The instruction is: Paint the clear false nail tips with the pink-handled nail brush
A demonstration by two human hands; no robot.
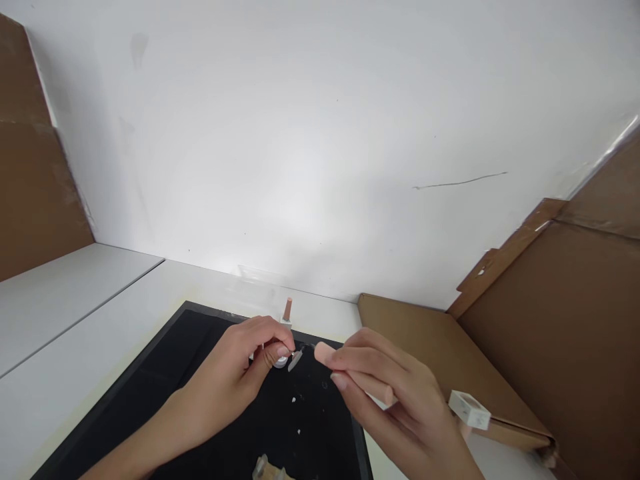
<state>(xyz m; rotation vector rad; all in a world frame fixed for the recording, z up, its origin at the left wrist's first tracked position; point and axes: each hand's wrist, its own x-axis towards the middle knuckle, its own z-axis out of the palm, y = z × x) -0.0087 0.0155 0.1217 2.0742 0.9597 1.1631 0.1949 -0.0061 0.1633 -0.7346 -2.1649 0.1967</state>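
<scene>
Near the middle, my left hand pinches a small pale, leaf-shaped piece between thumb and fingertips; it looks like a false nail. My right hand is closed around a peach-coloured nail polish brush cap. The dark brush end points left and sits close to the pale piece; whether they touch, I cannot tell. Just beyond my left fingertips stands a bottle with a peach cap. A round whitish item is partly hidden behind my left thumb.
Beneath my hands lies a black mat with tiny white bits. At its lower edge is a beige piece with grey tips. A flat cardboard box and a white block-shaped item are at right. A white wall rises behind.
</scene>
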